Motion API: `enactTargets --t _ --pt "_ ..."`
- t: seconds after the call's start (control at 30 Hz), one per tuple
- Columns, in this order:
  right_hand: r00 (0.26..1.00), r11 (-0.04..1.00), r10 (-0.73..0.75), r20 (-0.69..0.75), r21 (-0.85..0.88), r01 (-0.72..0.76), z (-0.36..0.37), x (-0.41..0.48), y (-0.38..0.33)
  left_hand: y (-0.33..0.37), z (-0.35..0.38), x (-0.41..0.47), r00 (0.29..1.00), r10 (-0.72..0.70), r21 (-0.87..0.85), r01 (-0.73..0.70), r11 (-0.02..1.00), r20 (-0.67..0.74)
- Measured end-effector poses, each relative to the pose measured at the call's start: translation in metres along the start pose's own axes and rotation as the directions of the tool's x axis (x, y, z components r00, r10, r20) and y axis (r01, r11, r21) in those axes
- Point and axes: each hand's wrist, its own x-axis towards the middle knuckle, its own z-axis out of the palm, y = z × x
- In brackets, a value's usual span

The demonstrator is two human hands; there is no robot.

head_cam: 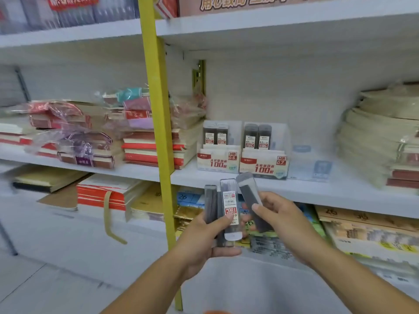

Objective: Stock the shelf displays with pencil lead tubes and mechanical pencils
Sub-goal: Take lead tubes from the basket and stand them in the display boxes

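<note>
Left hand (204, 242) grips lead tubes (230, 208); right hand (281, 219) pinches one tube (249, 191).

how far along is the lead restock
Early. Done: the 0.5 box and 0.7 box each show two tubes, with room beside them. In hand: left hand grips a tube bunch, right hand pinches a single tube. Left: those, and the clear display looks unfilled; no pencils in view.

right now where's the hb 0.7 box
In the head view, the HB 0.7 box sits right of centre on the middle shelf, between the HB 0.5 box and a clear stand.
</note>
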Motion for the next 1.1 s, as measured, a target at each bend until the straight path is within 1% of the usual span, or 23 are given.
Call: enactTargets --t 0.07,0.17,0.23,0.3,0.37,0.4,0.53,0.77,0.83,0.9,0.97,1.03,1.1 --pt "1.000 1.000 -0.017 0.015 0.008 0.017 -0.010 0.009 -0.007 0.010 0.003 0.006 0.999 0.030 0.017 -0.030 0.999 0.015" --pt "1.000 1.000 -0.003 -0.011 -0.015 0.003 -0.014 0.017 0.005 0.012 0.010 0.012 0.998 0.057 -0.005 -0.057 0.998 0.000" --pt "0.999 0.999 0.034 -0.017 0.024 -0.033 -0.011 0.022 0.015 0.012 0.013 0.019 0.997 0.065 -0.043 -0.067 0.997 -0.032" --pt "0.998 0.994 0.052 0.021 0.092 -0.053 -0.005 0.025 0.019 0.013 0.016 0.024 0.995 0.082 -0.088 -0.087 0.992 -0.054" --pt "0.997 0.993 0.022 0.068 0.116 -0.030 0.001 0.029 0.015 0.016 0.016 0.027 0.994 0.094 -0.127 -0.099 0.987 -0.047" --pt "0.998 0.993 0.000 0.070 0.118 -0.009 0.003 0.030 0.014 0.018 0.015 0.027 0.994 0.099 -0.142 -0.104 0.984 -0.047" --pt "0.999 0.989 -0.048 -0.004 0.140 0.048 0.004 0.034 0.009 0.021 0.006 0.029 0.988 0.132 -0.173 -0.144 0.974 -0.081" --pt "0.993 0.979 -0.118 0.000 0.168 0.116 0.010 0.037 0.004 0.027 0.004 0.029 0.983 0.159 -0.190 -0.174 0.966 -0.094" --pt "0.991 0.980 -0.133 -0.011 0.148 0.133 0.009 0.036 0.003 0.029 0.003 0.030 0.983 0.161 -0.177 -0.176 0.968 -0.092" --pt "0.988 0.982 -0.145 -0.049 0.118 0.150 0.006 0.036 -0.004 0.031 0.003 0.033 0.981 0.174 -0.166 -0.187 0.968 -0.091" --pt "0.972 0.978 -0.185 -0.147 0.072 0.197 -0.005 0.041 -0.020 0.035 0.001 0.038 0.976 0.201 -0.151 -0.212 0.965 -0.089" --pt "0.918 0.953 -0.294 -0.267 -0.008 0.303 -0.028 0.054 -0.041 0.040 0.001 0.044 0.968 0.233 -0.127 -0.244 0.961 -0.098" --pt "0.856 0.915 -0.404 -0.322 -0.157 0.373 -0.056 0.070 -0.068 0.045 0.002 0.052 0.959 0.264 -0.113 -0.275 0.955 -0.099"
